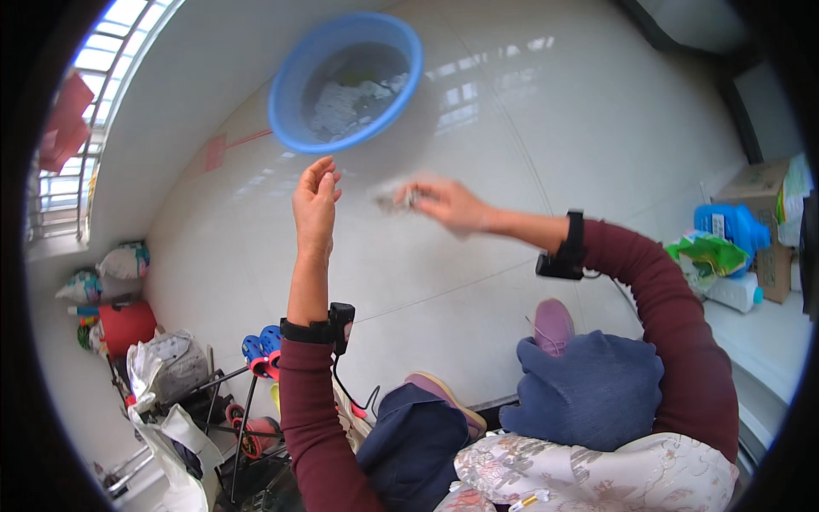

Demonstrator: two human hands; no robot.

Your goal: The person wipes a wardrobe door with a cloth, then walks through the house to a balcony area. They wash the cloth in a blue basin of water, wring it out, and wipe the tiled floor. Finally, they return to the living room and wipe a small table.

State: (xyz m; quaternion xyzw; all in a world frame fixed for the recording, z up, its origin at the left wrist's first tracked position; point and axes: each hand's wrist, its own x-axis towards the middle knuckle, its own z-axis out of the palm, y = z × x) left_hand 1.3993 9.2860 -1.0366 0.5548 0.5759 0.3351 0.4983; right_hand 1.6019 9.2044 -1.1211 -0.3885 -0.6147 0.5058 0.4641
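Note:
My right hand (445, 201) holds a small greyish-white item (391, 197), blurred by motion and too unclear to name, above the tiled floor. To its left, my left hand (315, 198) is raised with curled fingers just below the rim of a blue plastic basin (281, 136). Nothing shows in that hand, though its palm side is partly hidden. Water (368, 61) stands in the basin, with whitish, crumpled material (339, 105) and something yellow-green in it.
Blue clogs (261, 349) sit on a black-framed rack at lower left, near a red container (128, 326) and bags. A blue bottle (729, 227), a green packet (713, 253) and a cardboard box (773, 269) stand at right. My shoes are on the floor below.

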